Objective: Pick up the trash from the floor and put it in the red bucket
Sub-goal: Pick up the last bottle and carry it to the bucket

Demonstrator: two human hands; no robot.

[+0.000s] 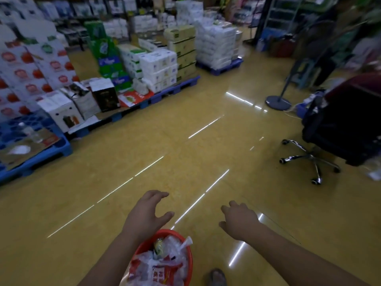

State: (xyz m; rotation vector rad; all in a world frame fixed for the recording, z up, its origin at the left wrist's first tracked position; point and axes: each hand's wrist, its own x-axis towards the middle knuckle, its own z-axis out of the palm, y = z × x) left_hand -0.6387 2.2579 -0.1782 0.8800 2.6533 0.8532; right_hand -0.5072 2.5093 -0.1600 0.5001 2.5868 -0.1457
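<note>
Red plastic forms the bucket (175,233), a round tub that sits on the floor at the bottom edge of the head view, between the person's two forearms. It is heaped to the rim with trash (165,263): crumpled clear plastic film, a red and white printed wrapper lying across the front, a small yellow-green packet near the top, and a pale pointed scrap that pokes out over the right side of the rim. The left hand (147,213) hangs just beyond the bucket's far rim with its fingers spread and relaxed, holding nothing, and its forearm crosses the bucket's left side. The right hand (240,220) is off to the right of the bucket, apart from it, palm down with fingers loose and nothing in them. A foot (215,277) shows just beside the bucket's right wall. The glossy yellow floor (185,162) carries long bright streaks of reflected light. On the left, blue pallets (177,87) bear stacked white and green packs (158,69) and some cardboard boxes (103,93), several of them tilted. On the right stands a black office chair (338,131) on a chrome wheeled base, and behind it the round foot of a stand (278,102). The far background is blurred.
</note>
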